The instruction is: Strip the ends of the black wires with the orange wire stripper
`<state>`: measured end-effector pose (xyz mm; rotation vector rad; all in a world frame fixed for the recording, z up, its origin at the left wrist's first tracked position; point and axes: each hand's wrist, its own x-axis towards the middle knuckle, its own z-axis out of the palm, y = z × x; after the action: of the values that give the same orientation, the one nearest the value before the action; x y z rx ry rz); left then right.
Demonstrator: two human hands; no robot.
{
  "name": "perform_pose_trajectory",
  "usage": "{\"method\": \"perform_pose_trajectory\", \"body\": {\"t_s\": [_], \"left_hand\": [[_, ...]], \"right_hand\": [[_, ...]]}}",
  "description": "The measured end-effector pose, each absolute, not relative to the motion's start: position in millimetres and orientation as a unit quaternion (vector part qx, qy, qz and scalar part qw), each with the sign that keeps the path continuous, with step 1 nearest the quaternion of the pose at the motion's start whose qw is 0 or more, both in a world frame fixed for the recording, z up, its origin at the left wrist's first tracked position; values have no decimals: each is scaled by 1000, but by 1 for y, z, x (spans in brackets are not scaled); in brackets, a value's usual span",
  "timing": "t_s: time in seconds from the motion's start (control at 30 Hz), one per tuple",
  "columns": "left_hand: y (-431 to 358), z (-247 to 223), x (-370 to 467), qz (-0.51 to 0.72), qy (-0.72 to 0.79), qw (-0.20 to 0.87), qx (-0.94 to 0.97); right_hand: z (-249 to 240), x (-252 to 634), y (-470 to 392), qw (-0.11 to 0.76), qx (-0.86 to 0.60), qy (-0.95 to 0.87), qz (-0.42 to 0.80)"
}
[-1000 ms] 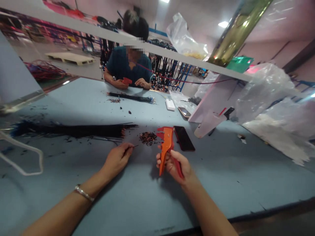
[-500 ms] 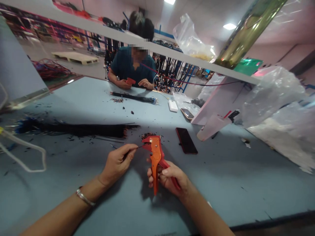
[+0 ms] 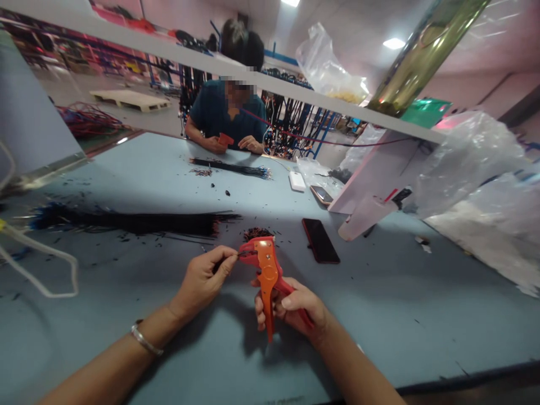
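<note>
My left hand [image 3: 206, 279] pinches a thin black wire [image 3: 242, 255] between thumb and fingertips, and the wire's end lies in the jaws of an orange and red wire stripper [image 3: 267, 270]. Around the stripper's handles is wrapped my right hand [image 3: 295, 309]. Just behind the tool is a small pile of cut bits [image 3: 255, 233]. A long bundle of black wires [image 3: 156, 223] with blue ends lies to the left, beyond my left hand.
Across the blue table [image 3: 379, 315] sits a person [image 3: 228, 115] holding an orange tool, near a smaller wire bundle [image 3: 232, 167]. A dark phone [image 3: 320, 241] lies right of the stripper. Plastic bags [image 3: 468, 163] are at the right; a white loop [image 3: 70, 275] is at left.
The stripper's jaws have come together around the wire end. The tool has tilted and shifted slightly toward me. My left hand has barely moved.
</note>
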<state>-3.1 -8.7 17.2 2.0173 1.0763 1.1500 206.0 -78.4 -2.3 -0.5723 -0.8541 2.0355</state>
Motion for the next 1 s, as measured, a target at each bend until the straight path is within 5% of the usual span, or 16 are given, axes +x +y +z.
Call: {"method": "perform_pose_trajectory", "body": {"t_s": [1.0], "left_hand": [[-10,19,-7,420,368,260,788]], "right_hand": [[8,210,-78,403,-315,-419,751]]}}
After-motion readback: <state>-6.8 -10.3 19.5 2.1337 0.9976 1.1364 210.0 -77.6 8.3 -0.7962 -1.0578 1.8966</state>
